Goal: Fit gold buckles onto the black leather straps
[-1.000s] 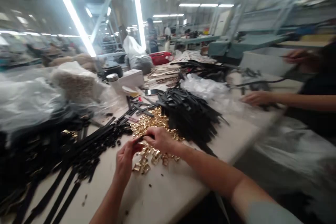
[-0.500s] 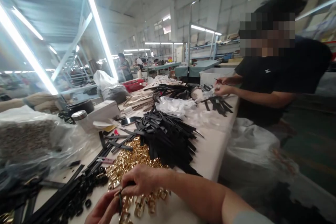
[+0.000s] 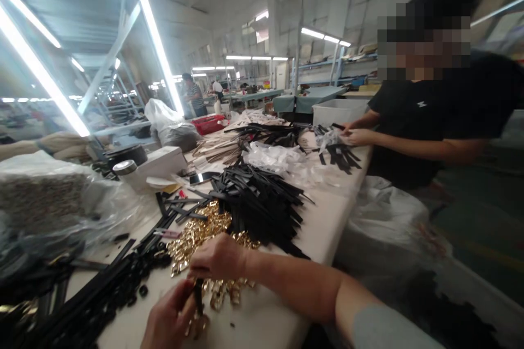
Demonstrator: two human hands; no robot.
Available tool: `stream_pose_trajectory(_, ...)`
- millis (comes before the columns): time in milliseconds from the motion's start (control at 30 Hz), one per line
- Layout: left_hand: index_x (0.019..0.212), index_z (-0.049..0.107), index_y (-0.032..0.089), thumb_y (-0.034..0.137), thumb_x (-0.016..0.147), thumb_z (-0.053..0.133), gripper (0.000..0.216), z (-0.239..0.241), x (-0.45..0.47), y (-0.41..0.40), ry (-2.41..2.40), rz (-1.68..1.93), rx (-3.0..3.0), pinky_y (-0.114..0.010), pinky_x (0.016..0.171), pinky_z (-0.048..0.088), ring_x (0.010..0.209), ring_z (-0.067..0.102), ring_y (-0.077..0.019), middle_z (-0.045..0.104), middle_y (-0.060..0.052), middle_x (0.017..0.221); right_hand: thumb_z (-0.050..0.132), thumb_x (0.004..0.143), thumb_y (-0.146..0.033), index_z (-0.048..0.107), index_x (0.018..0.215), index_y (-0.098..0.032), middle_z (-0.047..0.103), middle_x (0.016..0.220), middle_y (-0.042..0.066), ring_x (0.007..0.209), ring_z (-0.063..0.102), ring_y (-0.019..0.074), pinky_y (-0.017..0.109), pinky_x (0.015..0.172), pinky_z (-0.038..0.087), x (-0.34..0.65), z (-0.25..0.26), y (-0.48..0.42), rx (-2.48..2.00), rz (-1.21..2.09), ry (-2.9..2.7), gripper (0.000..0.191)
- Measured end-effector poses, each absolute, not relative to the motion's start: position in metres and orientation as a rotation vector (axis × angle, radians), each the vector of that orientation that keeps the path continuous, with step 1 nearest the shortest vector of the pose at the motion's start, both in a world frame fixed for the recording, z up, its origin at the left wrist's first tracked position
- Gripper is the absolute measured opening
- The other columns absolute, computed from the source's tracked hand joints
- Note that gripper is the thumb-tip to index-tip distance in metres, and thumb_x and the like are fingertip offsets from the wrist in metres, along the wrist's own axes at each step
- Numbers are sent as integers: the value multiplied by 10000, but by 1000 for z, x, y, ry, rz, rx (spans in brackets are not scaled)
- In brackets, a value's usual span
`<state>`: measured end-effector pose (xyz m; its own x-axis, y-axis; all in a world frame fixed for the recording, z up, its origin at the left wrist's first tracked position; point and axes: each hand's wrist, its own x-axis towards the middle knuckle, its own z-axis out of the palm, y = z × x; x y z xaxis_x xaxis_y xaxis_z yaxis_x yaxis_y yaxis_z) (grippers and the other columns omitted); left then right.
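Observation:
At the table's near edge, my left hand (image 3: 170, 313) is closed on a short black strap (image 3: 198, 297), thumb and fingers pinching it. My right hand (image 3: 219, 257) bends over the strap's upper end, its fingers closed there and partly hidden. Below the strap is a blurred gold metal piece (image 3: 199, 327); whether it is joined to the strap I cannot tell. Small gold buckles (image 3: 192, 240) lie heaped behind and around my right hand. Just beyond them spreads a big pile of black straps (image 3: 262, 204).
Left of my hands lie long black strips (image 3: 90, 289) and small black rings. A pink-handled tool (image 3: 168, 234), a phone (image 3: 203, 178) and a white box (image 3: 164, 162) are farther back. Across the table's right edge, a co-worker (image 3: 434, 103) in black handles strips.
Both hands remain together on the black strap, and my right wrist has turned slightly. The view has shifted a little. The co-worker's hands have moved closer to the strips.

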<state>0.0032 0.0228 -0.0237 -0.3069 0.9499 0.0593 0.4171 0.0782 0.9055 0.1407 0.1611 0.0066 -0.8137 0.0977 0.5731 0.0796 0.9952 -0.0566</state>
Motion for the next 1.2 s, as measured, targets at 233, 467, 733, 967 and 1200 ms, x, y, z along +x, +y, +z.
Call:
stream_pose_trajectory(233, 791, 656, 161, 435, 762, 659, 275, -6, 2, 21, 1705, 1575, 1076, -263, 650, 494, 638, 582, -165, 636, -23, 685, 517, 921, -313, 608, 795, -153, 641, 868, 60, 865, 580, 152, 291, 823, 427, 142, 18, 157, -174, 368, -2306, 224)
stream_pose_trajectory(467, 850, 683, 163, 370, 728, 756, 252, -17, 6, 22, 1392, 1830, 838, -227, 663, 492, 693, 591, -134, 664, -30, 788, 626, 866, -369, 680, 1023, -163, 660, 970, 50, 858, 604, 140, 258, 786, 448, 134, 2, 145, -186, 1003, -2368, 265)
stream_pose_trajectory(733, 826, 710, 160, 402, 670, 807, 304, -11, 23, 28, 1378, 1869, 798, -247, 636, 524, 639, 609, -133, 663, -28, 766, 603, 849, -482, 706, 1044, -155, 671, 941, 46, 859, 605, 148, 252, 768, 480, 127, -7, 138, -210, 1597, -1984, 395)
stream_pose_trajectory(967, 789, 726, 160, 423, 644, 814, 313, -11, 30, 38, 1329, 1913, 762, -245, 622, 534, 608, 592, -118, 651, -23, 732, 593, 820, -573, 695, 1105, -177, 677, 1027, 82, 838, 626, 168, 271, 720, 523, 125, -4, 135, -240, 1893, -1815, 498)
stream_pose_trajectory(1200, 727, 706, 149, 440, 628, 813, 325, -16, 34, 39, 1359, 1871, 753, -265, 617, 542, 616, 587, -128, 647, -33, 771, 594, 836, -525, 729, 1005, -169, 702, 882, 65, 830, 633, 176, 316, 813, 514, 124, -8, 139, -310, 1758, -1831, 417)
